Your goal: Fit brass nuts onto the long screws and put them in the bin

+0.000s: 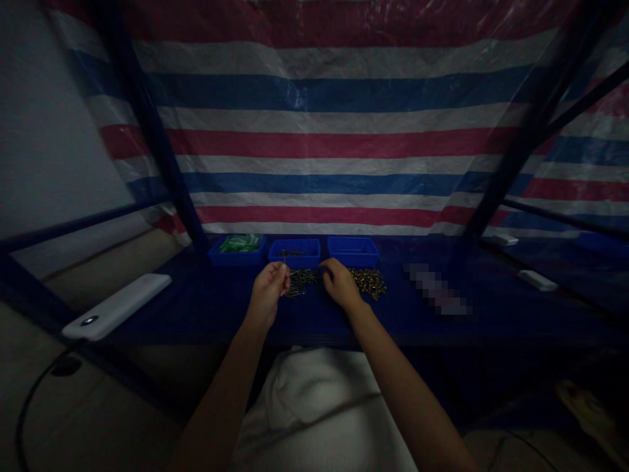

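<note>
My left hand (268, 290) is closed in a pinch on a thin dark screw (284, 257) that points up above the fingers. My right hand (339, 282) rests with curled fingers on the blue table (206, 308), its fingertips at a pile of dark screws (301, 282) lying between both hands. What those fingers hold, if anything, is hidden. A second pile of brassy small parts (369, 282) lies just right of my right hand.
Three blue trays stand along the back: the left one (236, 250) holds green pieces, the middle one (295, 251) several dark screws, the right one (352, 250) looks bare. A white power bank (116, 305) lies at the left edge. A striped tarp (324, 131) hangs behind.
</note>
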Available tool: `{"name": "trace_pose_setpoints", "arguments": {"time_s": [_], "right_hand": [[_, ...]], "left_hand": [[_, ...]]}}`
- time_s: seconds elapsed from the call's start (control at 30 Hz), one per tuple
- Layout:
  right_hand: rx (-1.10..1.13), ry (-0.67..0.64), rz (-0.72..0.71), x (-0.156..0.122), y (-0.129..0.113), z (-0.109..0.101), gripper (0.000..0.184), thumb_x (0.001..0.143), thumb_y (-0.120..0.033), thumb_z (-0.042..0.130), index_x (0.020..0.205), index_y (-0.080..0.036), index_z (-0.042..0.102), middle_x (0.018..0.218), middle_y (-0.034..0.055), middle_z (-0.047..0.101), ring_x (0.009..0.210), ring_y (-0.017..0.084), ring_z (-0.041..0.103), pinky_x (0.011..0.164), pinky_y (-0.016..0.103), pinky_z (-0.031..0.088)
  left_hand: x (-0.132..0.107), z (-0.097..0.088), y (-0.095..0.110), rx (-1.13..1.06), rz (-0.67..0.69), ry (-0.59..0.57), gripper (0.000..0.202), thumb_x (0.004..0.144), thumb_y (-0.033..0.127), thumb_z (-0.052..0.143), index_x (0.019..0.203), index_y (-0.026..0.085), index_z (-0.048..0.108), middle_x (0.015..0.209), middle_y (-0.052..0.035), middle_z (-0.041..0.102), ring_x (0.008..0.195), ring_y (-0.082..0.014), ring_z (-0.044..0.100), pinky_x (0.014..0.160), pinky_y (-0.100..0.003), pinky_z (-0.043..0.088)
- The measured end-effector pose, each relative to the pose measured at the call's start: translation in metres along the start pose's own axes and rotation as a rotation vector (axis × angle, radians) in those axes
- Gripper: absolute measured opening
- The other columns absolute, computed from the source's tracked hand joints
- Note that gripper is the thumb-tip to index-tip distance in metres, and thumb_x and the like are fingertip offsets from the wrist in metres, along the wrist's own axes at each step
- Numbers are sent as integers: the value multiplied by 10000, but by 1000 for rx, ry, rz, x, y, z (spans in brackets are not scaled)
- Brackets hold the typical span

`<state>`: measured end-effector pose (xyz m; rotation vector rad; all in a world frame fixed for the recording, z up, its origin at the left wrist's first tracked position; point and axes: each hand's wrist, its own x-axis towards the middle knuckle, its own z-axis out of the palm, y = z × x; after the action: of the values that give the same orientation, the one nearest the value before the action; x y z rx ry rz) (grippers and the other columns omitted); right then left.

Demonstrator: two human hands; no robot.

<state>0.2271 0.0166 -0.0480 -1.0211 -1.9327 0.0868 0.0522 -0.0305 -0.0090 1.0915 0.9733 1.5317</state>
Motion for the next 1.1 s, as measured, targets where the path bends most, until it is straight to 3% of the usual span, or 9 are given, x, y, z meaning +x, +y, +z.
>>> {"name": "trace_pose_setpoints", "arguments": {"time_s": [0.13,0.33,0.5,0.6,0.7,0.8,0.87,1.0,1.1], "right_hand": [[-2,1,6,0,-1,0,259,763,-71,394,927,-171,567,922,75,597,899,178,555,833,327,440],[-7,0,-4,0,-1,0,264,763,-67,392,926,-175,569,913,71,598,898,176,558,834,320,441],[-11,-11,5,-1,0,0,252,762,-75,401,931,-164,566,914,76,599,899,178,560,835,315,442],[-12,-14,5,0,0,0,246,763,-79,399,922,-161,569,914,79,599,893,180,560,835,321,441],[-5,-11,8,0,1,0,252,763,-79,398,919,-173,572,909,75,599,892,179,558,832,325,442],[-2,-21,16,0,0,0,255,763,-82,399,921,-176,576,913,75,601,895,180,558,831,330,444],[-3,-25,19,0,-1,-1,254,765,-84,398,922,-173,577,922,77,603,896,180,561,834,331,444],[3,-13,16,0,-3,-2,265,767,-75,395,931,-177,577,927,74,606,896,177,565,835,328,444],[8,-10,14,0,-4,-2,268,768,-73,393,930,-180,578,927,73,606,903,179,564,838,330,443]], "left_hand": [[-11,2,-7,287,389,143,119,790,296,494,813,186,456,647,33,474,529,-58,455,517,-174,387],[-6,7,-6,453,506,127,99,817,286,438,814,188,448,674,24,481,559,-68,477,559,-187,400],[38,8,7,564,405,102,96,800,253,463,757,167,457,667,17,517,521,-61,456,516,-177,369],[68,0,11,568,203,58,121,793,261,486,799,141,480,729,-26,595,510,-62,480,489,-176,365],[84,-13,14,557,-30,-10,232,813,292,472,963,115,477,906,-116,638,545,-86,549,410,-167,303],[84,-30,18,614,-59,8,362,803,266,484,1128,120,420,1040,-147,615,608,-98,591,413,-166,307],[77,-43,20,699,-35,-11,375,789,277,489,1130,128,442,1017,-126,628,627,-113,599,430,-180,331],[53,-69,19,1054,87,-53,204,692,329,578,790,150,589,776,-52,652,661,-146,585,561,-231,408],[29,-81,13,1286,48,-138,218,678,399,572,667,181,583,682,-31,626,635,-166,565,559,-258,393]]}}
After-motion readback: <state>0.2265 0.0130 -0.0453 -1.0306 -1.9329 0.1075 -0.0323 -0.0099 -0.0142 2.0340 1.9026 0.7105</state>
